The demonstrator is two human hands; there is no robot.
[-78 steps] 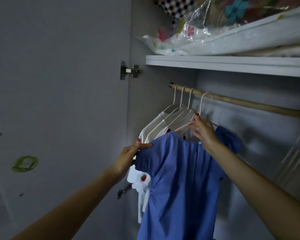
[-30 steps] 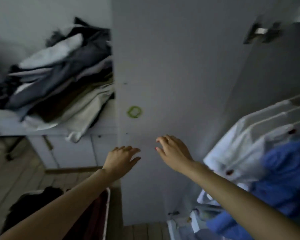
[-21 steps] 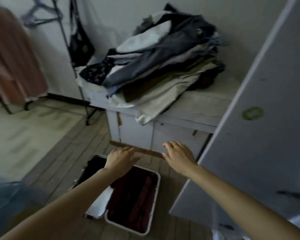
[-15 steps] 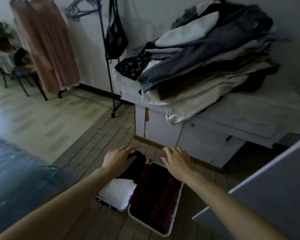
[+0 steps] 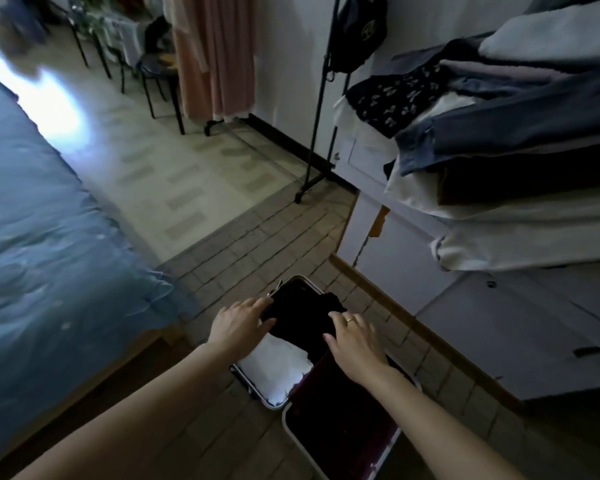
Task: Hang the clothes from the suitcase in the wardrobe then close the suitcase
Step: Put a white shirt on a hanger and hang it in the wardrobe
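Blue bedspread point(image 5: 49, 237), pink dress point(image 5: 215, 53), folded clothes pile point(image 5: 499, 109), white cabinet point(image 5: 482, 299)

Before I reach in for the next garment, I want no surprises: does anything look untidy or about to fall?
Yes. The pile of folded clothes on the white cabinet is stacked high and uneven, and its pale bottom layers droop over the front edge. The open suitcase on the floor looks orderly, with a black garment and a white one inside.

Dim, blurred, glare upper left.
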